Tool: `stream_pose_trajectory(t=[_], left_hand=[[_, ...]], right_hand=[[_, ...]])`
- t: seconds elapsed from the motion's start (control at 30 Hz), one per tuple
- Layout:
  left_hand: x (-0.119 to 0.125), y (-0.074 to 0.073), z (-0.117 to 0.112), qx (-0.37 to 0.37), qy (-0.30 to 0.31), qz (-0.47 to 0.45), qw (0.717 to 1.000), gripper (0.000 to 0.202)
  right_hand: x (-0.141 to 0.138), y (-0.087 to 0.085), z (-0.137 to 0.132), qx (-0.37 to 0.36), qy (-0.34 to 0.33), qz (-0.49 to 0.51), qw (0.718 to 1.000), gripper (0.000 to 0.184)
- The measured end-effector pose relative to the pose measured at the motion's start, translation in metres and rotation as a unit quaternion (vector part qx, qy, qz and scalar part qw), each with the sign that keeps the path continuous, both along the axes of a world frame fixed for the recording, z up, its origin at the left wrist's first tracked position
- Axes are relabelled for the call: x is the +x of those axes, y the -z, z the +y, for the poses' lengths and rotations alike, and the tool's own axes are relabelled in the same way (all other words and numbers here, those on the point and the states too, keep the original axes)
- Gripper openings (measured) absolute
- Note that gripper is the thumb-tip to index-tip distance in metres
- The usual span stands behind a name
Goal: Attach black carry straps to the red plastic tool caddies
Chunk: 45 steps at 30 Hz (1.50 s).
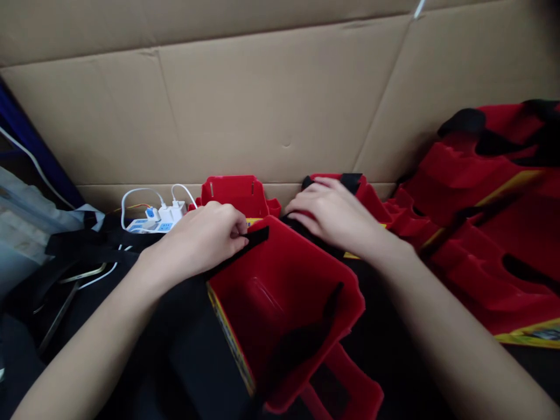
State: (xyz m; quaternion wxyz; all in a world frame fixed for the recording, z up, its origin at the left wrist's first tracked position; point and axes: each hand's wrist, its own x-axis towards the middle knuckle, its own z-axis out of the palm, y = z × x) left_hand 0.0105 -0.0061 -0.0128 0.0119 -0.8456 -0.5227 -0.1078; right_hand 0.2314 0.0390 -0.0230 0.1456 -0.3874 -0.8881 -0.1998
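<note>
A red plastic shell [297, 262] with a hollow inside and a yellow printed edge sits tilted in front of me. A black strap [257, 235] passes through a slot near its upper left corner. My left hand [214, 233] is closed, pinching this strap between thumb and fingers. Just behind the shell, my right hand [328, 210] lies with fingers loosely stretched over another red piece [365, 195] and black material. Its fingertips point left, and their undersides are hidden. A second black strap [335, 297] hangs inside the shell's lower right, in shadow.
A cardboard wall [271, 105] rises behind. Another red shell [234, 195] stands against it. On the left, a white power strip [164, 221] holds plugged-in chargers with cables. More red shells [468, 233] with black straps pile up on the right.
</note>
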Motion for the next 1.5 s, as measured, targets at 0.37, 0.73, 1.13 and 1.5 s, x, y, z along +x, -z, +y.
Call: stream_pose_trajectory(t=[0.37,0.73,1.13,1.5], left_hand=[[0.012,0.004,0.000,0.019,-0.002,-0.043,0.999,0.017],[0.006,0.010,0.010,-0.011,0.031,-0.037,0.999,0.015],[0.021,0.015,0.009,0.021,0.019,-0.129,0.991,0.022],[0.022,0.023,0.016,0.097,0.185,-0.124,0.970,0.051]], right_hand=[[-0.002,-0.004,-0.014,-0.207,-0.038,0.047,0.976,0.021],[0.027,-0.008,-0.003,-0.029,0.211,-0.021,0.977,0.034],[0.010,-0.003,-0.004,-0.134,0.028,0.009,0.990,0.023],[0.019,0.000,0.000,-0.187,-0.044,0.055,0.980,0.027]])
